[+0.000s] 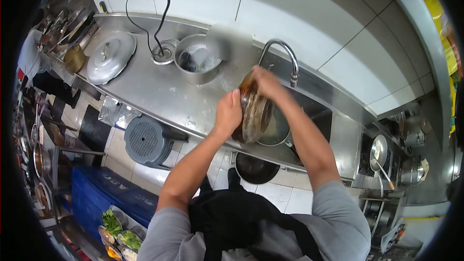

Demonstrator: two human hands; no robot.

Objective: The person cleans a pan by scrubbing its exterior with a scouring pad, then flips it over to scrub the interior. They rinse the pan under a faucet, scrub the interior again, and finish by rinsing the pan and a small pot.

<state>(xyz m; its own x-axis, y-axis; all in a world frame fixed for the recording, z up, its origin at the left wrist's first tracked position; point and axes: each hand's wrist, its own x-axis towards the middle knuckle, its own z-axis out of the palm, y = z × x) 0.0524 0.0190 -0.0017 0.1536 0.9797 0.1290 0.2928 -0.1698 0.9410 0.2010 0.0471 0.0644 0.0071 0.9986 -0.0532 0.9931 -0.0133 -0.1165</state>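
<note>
A brown-stained, scorched metal pan [251, 121] is tilted on its side over the sink. My left hand [228, 113] is closed on its near-left edge, with the thumb up along the rim. My right hand [266, 84] is at the pan's upper part, fingers curled and blurred by motion; whatever lies under them is hidden. Beneath the pan, a round vessel with cloudy liquid [276, 130] sits in the sink [316, 116]. The curved faucet [282, 43] rises just behind my right hand.
Left on the steel counter [159, 94] are a pot with soapy contents [197, 60], a small round container [164, 52] with a black cord, and a large lid [112, 58]. A grey stool [147, 140] and a dark wok [257, 168] are below. Another person [36, 58] stands far left.
</note>
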